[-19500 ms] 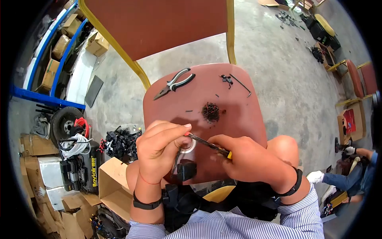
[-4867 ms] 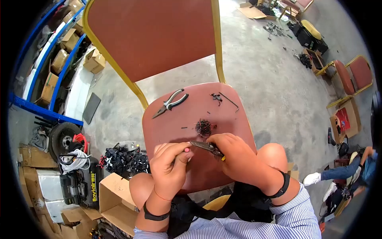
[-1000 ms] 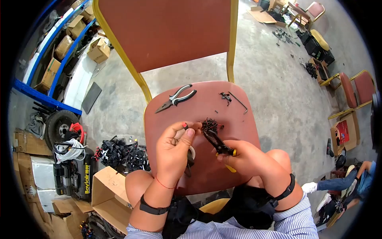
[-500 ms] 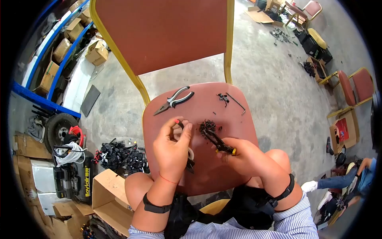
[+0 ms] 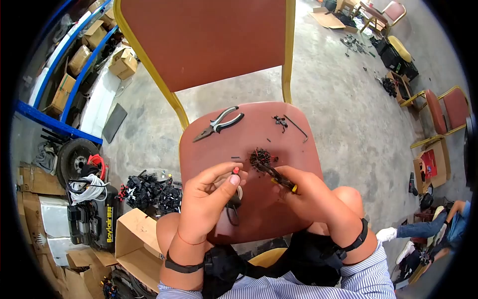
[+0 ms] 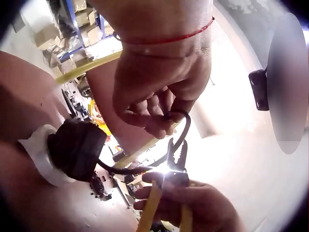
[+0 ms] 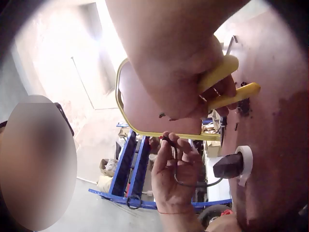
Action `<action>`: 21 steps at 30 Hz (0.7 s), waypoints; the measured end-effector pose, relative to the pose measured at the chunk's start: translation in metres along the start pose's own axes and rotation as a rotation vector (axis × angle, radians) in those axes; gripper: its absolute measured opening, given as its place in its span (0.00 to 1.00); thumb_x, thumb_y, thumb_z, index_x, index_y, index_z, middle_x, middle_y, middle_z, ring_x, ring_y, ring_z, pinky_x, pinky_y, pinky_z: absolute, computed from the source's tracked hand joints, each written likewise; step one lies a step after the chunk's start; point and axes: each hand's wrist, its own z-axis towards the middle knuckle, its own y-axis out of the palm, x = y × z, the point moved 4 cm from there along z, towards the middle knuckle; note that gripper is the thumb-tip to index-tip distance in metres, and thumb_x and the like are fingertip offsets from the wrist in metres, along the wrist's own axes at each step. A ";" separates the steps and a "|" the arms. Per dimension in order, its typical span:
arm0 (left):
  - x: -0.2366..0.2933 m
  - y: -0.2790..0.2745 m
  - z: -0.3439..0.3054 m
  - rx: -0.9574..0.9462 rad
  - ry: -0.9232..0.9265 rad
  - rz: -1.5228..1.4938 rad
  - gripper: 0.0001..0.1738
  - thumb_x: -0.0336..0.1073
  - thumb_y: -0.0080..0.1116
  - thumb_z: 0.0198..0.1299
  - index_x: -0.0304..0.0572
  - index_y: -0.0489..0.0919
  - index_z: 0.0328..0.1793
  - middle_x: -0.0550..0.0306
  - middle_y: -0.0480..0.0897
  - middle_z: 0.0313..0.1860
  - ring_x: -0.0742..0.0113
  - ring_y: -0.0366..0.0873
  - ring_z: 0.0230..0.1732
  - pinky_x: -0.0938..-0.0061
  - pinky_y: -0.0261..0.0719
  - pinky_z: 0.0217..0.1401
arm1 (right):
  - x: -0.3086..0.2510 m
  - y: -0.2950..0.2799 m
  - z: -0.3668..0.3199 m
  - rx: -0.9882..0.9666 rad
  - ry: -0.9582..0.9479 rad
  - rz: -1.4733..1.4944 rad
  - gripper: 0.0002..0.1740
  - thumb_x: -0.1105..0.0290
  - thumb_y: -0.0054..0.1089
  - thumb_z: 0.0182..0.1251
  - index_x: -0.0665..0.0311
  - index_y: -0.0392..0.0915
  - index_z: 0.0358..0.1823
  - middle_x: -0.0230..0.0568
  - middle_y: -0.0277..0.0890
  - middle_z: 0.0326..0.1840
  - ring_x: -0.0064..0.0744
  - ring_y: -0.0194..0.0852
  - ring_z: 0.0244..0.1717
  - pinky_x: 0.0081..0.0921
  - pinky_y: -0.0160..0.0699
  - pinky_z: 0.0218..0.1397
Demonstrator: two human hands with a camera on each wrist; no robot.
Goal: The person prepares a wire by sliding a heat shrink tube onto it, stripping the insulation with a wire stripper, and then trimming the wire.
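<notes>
My left hand (image 5: 206,199) pinches a black cable (image 6: 186,128) near its red tip (image 5: 235,170), above the seat. The cable loops down to a black block (image 6: 77,150), which is beside a white tape roll (image 7: 246,162) on the chair seat. Yellow-handled wire strippers (image 5: 295,189) are gripped in my right hand (image 5: 313,194). Their jaws stand apart in the left wrist view, near the cable loop. In the head view, the tool's dark head overlaps the near edge of a pile of short dark and red scraps (image 5: 259,157).
On the red seat (image 5: 204,159) lie long-nose pliers (image 5: 219,123), a hex key (image 5: 297,128) and small black pieces (image 5: 280,123). An open carton (image 5: 137,239) and a heap of black parts (image 5: 149,192) are left of the chair. Another person (image 5: 440,229) sits at right.
Since half a second ago, my left hand has come down towards me with the cable tip. The wire strippers have drawn back slightly from the scrap pile. Earlier, their jaws were at the red tip.
</notes>
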 end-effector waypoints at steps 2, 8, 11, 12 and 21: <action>-0.001 -0.002 0.000 -0.021 -0.023 -0.091 0.16 0.26 0.66 0.72 0.33 0.83 0.64 0.55 0.90 0.52 0.73 0.85 0.52 0.79 0.83 0.54 | -0.002 0.000 0.000 0.035 -0.072 -0.061 0.24 0.81 0.56 0.62 0.67 0.79 0.62 0.60 0.84 0.54 0.61 0.82 0.58 0.44 0.81 0.59; -0.011 -0.001 0.000 0.008 0.013 -0.114 0.17 0.22 0.70 0.66 0.33 0.84 0.60 0.56 0.89 0.52 0.73 0.86 0.53 0.77 0.84 0.57 | -0.010 0.006 -0.004 0.149 -0.249 -0.282 0.31 0.82 0.61 0.56 0.67 0.77 0.65 0.57 0.82 0.57 0.61 0.79 0.60 0.48 0.79 0.62; -0.012 0.005 -0.002 0.013 0.023 -0.142 0.18 0.20 0.70 0.65 0.32 0.83 0.61 0.57 0.89 0.52 0.73 0.85 0.52 0.77 0.84 0.57 | -0.019 0.006 -0.007 0.240 -0.328 -0.411 0.33 0.81 0.65 0.53 0.67 0.77 0.65 0.53 0.81 0.55 0.58 0.79 0.58 0.47 0.79 0.60; -0.010 0.007 -0.002 0.022 0.031 -0.132 0.18 0.20 0.70 0.65 0.32 0.83 0.61 0.57 0.89 0.51 0.73 0.85 0.52 0.77 0.84 0.58 | -0.020 0.006 -0.008 0.260 -0.329 -0.430 0.33 0.81 0.66 0.52 0.67 0.77 0.65 0.51 0.81 0.54 0.57 0.79 0.57 0.46 0.79 0.59; -0.005 0.016 -0.006 0.051 0.137 -0.064 0.17 0.19 0.71 0.63 0.35 0.81 0.56 0.60 0.86 0.46 0.76 0.82 0.45 0.80 0.81 0.52 | -0.024 0.006 -0.015 0.335 -0.338 -0.556 0.34 0.78 0.66 0.49 0.66 0.78 0.65 0.45 0.79 0.51 0.50 0.79 0.53 0.43 0.78 0.55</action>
